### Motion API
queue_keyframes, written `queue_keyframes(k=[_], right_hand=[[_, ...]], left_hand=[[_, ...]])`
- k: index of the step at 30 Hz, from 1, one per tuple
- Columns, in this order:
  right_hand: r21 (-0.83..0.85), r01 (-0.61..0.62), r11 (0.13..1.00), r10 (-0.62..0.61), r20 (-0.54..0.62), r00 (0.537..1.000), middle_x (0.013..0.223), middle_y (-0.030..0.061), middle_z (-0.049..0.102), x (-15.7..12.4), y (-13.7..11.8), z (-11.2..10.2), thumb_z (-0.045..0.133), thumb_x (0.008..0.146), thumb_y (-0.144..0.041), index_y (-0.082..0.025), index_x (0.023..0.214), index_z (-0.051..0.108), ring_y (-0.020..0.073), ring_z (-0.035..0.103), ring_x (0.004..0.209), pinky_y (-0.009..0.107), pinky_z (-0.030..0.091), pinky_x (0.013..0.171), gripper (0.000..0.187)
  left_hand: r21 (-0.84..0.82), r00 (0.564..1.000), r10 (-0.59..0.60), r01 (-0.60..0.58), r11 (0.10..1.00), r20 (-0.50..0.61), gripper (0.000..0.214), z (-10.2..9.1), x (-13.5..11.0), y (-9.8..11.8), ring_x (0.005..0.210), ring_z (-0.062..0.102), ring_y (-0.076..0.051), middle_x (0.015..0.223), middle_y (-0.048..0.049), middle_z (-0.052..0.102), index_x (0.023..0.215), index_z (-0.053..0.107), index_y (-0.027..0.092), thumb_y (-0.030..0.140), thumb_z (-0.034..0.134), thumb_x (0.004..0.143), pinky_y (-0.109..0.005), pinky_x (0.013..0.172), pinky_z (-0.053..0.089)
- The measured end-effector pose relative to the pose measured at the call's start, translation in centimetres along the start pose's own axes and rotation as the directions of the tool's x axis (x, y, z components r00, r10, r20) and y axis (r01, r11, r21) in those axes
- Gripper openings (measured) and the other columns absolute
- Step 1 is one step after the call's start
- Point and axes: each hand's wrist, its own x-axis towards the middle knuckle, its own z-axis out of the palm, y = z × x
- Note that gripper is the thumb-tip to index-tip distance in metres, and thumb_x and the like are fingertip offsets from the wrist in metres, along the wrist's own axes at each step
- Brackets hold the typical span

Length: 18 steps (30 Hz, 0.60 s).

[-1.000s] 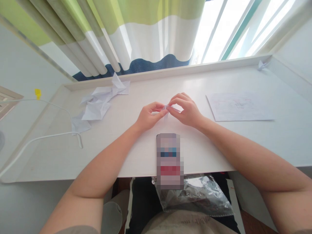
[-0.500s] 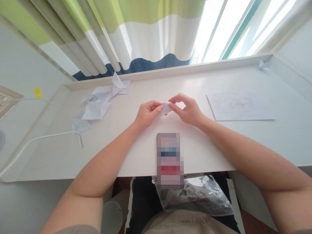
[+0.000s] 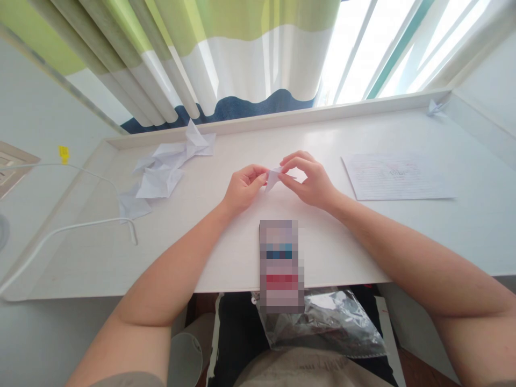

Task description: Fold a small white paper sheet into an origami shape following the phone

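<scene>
At the far left, a small yellow tag [image 3: 63, 155] just above a thin white cable [image 3: 80, 221], the cable curving across the white surface [image 3: 193, 258] and running off its left edge. Next along, a loose heap of crumpled white paper [image 3: 159, 177] near the back of the surface, close to the raised rear lip and below a green, white and navy striped curtain [image 3: 242, 64].

Toward the middle, the left hand [image 3: 244, 189], back upward, with left fingers [image 3: 258, 174] closed into a pinch on the left end of a small folded white paper [image 3: 274, 178]. The paper held between both hands near the centre of the surface, apparently just above it, though contact with the surface is hard to rule out from this angle. Its long axis slanting from lower left to upper right, with a narrow point aimed up and to the right. Exact folds partly hidden by the fingers.

Directly in front of the paper, a pixelated phone-shaped object [image 3: 281, 266] lying across the near edge of the surface. Then the right hand [image 3: 310, 183], right fingers [image 3: 296, 164] curled and nearly closed, their tips on the paper's right side. Below the edge, a crinkled clear plastic bag [image 3: 322, 328]. Farther right, a lined sheet of paper [image 3: 397, 176] lying flat, and in the far back corner, a tiny folded paper [image 3: 434, 107] against the lip.
</scene>
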Motion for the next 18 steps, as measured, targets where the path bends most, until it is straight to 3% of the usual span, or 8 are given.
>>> queue_keyframes(k=[2,4,6,8,12,18], right_hand=[[0.025,-0.07,0.997,0.071,-0.017,0.997,0.106,0.0062,0.076,0.08,0.1,0.02,0.072,0.099,-0.04,-0.027,0.092,0.066,0.0268,0.069,0.103,0.051,0.055,0.097,0.016],[0.106,-0.232,0.967,0.234,-0.009,0.972,0.101,0.0052,0.077,0.18,0.28,0.04,0.074,0.098,-0.051,-0.027,0.099,0.066,0.026,0.071,0.099,0.048,0.057,0.092,0.025],[0.228,-0.406,0.885,0.404,0.054,0.913,0.095,0.0042,0.078,0.26,0.47,0.05,0.075,0.095,-0.064,-0.026,0.106,0.064,0.0247,0.073,0.091,0.045,0.058,0.083,0.04],[0.341,-0.506,0.792,0.489,0.142,0.861,0.092,0.0039,0.079,0.28,0.54,0.08,0.076,0.091,-0.072,-0.026,0.109,0.064,0.0237,0.074,0.087,0.042,0.059,0.078,0.051],[0.474,-0.546,0.691,0.501,0.23,0.834,0.094,0.0031,0.08,0.21,0.22,0.16,0.087,0.083,-0.067,-0.026,0.114,0.064,0.0215,0.074,0.082,0.038,0.057,0.074,0.056],[0.551,-0.521,0.652,0.486,0.223,0.845,0.082,-0.0035,0.072,0.2,0.09,0.12,0.094,0.08,-0.054,-0.027,0.118,0.063,0.0161,0.065,0.071,0.033,0.049,0.065,0.056]], left_hand=[[0.027,1.0,0.02,-0.019,0.999,-0.025,0.036,-0.04,0.07,-0.15,0.089,0.078,-0.019,0.095,-0.0056,0.084,0.098,0.08,0.02,0.055,0.084,0.09,-0.035,0.085,0.063],[0.043,0.999,0.037,-0.036,0.998,-0.038,0.038,-0.08,0.1,-0.17,0.094,0.079,-0.02,0.102,-0.0071,0.085,0.101,0.081,0.021,0.057,0.084,0.091,-0.035,0.087,0.064],[0.048,0.997,0.06,-0.058,0.997,-0.05,0.038,-0.09,0.07,-0.05,0.101,0.079,-0.022,0.112,-0.0084,0.085,0.103,0.082,0.022,0.058,0.084,0.091,-0.036,0.09,0.064],[0.055,0.995,0.084,-0.081,0.995,-0.06,0.037,-0.03,0.01,0.11,0.109,0.079,-0.023,0.118,-0.0089,0.085,0.104,0.083,0.023,0.057,0.084,0.091,-0.037,0.095,0.064],[0.041,0.994,0.097,-0.096,0.995,-0.044,0.033,0.19,-0.17,0.28,0.115,0.079,-0.024,0.12,-0.0097,0.084,0.103,0.085,0.023,0.055,0.085,0.091,-0.038,0.098,0.064],[-0.035,0.998,0.065,-0.065,0.997,0.003,0.039,0.25,-0.2,0.18,0.09,0.076,-0.017,0.115,-0.0092,0.082,0.107,0.08,0.023,0.056,0.088,0.088,-0.032,0.078,0.062]])
